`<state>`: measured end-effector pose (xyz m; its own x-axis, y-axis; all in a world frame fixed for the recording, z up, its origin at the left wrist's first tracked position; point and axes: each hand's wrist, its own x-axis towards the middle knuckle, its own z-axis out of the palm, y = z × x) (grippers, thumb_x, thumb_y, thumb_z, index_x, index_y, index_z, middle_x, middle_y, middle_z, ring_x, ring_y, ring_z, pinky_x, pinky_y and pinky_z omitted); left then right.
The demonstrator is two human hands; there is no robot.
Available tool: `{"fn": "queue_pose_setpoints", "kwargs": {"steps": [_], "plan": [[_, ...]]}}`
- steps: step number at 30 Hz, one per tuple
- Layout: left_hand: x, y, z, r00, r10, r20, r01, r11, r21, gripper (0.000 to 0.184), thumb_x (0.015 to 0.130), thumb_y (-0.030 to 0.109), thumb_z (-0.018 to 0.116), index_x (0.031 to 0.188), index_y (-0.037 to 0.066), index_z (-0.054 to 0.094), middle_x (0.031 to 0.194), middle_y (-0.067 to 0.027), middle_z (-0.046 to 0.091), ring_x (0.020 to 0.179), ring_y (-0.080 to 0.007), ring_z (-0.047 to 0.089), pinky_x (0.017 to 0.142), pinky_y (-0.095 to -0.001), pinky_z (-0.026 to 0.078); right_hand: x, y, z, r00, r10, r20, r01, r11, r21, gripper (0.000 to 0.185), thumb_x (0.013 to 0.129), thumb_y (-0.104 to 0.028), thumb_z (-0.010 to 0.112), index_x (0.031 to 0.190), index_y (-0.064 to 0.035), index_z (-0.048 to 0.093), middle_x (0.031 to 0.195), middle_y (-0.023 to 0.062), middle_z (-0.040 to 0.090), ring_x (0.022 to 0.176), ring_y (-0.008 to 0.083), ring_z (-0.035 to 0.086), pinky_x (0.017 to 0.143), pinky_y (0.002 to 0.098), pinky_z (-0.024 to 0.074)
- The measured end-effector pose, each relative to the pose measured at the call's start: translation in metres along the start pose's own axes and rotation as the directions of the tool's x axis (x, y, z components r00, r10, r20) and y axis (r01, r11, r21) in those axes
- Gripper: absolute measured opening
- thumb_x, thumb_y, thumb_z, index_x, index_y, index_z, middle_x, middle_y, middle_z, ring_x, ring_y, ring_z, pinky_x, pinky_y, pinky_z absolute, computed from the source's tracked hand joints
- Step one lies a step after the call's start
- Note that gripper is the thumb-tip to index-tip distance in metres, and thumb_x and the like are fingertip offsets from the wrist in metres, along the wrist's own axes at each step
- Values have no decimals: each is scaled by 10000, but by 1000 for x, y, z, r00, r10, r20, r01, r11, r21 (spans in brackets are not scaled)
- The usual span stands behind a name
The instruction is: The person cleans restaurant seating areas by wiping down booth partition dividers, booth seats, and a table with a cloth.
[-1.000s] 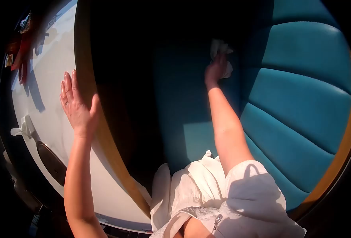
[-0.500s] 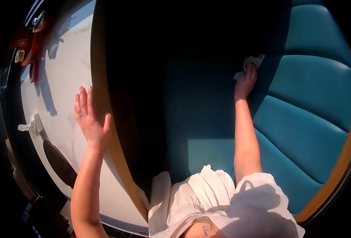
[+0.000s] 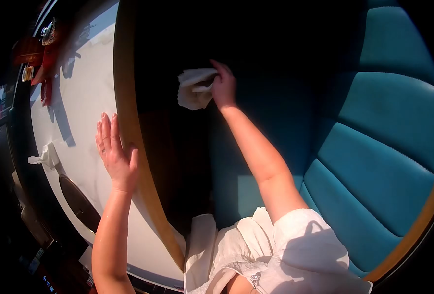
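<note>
My left hand (image 3: 118, 159) lies flat with fingers stretched on the white tabletop (image 3: 92, 88), close to its wooden edge, and holds nothing. My right hand (image 3: 223, 87) grips a crumpled white cloth or tissue (image 3: 196, 89) by its right side. The cloth hangs over the dark gap at the left side of the teal bench seat (image 3: 271, 127), apart from the table. The fingers of my right hand are partly hidden by the cloth and shadow.
To the right rises the padded teal backrest (image 3: 383, 108) with a wooden edge. On the table's far side are a white tissue (image 3: 48, 156), a dark oval object (image 3: 78, 201), a red holder (image 3: 45, 73) and a small jar (image 3: 27, 73).
My right hand has moved left with the cloth, away from the backrest and over the seat's left side. My left hand remains flat on the table; the view has shifted slightly.
</note>
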<state>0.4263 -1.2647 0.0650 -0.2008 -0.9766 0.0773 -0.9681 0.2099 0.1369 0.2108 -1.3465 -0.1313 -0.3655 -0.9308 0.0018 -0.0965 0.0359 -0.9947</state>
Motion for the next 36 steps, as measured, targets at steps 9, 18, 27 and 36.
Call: {"fn": "queue_pose_setpoints", "kwargs": {"steps": [9,18,27,36], "plan": [[4,3,-5,999,-35,22,34,999,24,753,634,96,499,1366,99,322,1435,-128,267,1348,-311,191,1099,-439,104,116,193,-185,891,-302,-338,-196,414,-889,425,904,-51,380,1328,-90,382,1347,103,403,1244,249,377,1055,365,272],[4,0,-3,1000,13,19,-13,1000,1,732,627,79,475,1348,72,346,1422,-154,281,1345,-320,197,1095,-445,108,66,64,76,896,285,341,-257,958,-126,362,845,-132,482,1190,-40,536,1216,203,508,1152,303,465,976,359,347],[6,3,-7,999,-27,35,27,1000,4,738,610,60,472,1338,56,353,1418,-172,281,1342,-340,195,1093,-456,111,87,101,-195,929,-332,-164,68,588,-806,424,910,-135,436,1328,-93,379,1368,143,353,1253,294,364,1020,415,328],[9,4,-6,998,-36,60,37,999,-19,731,599,52,472,1321,37,358,1414,-201,270,1334,-376,193,1088,-475,128,190,80,-92,857,-423,296,242,-176,-954,431,887,-368,445,1239,-122,477,1235,135,503,1181,248,432,992,407,338]]}}
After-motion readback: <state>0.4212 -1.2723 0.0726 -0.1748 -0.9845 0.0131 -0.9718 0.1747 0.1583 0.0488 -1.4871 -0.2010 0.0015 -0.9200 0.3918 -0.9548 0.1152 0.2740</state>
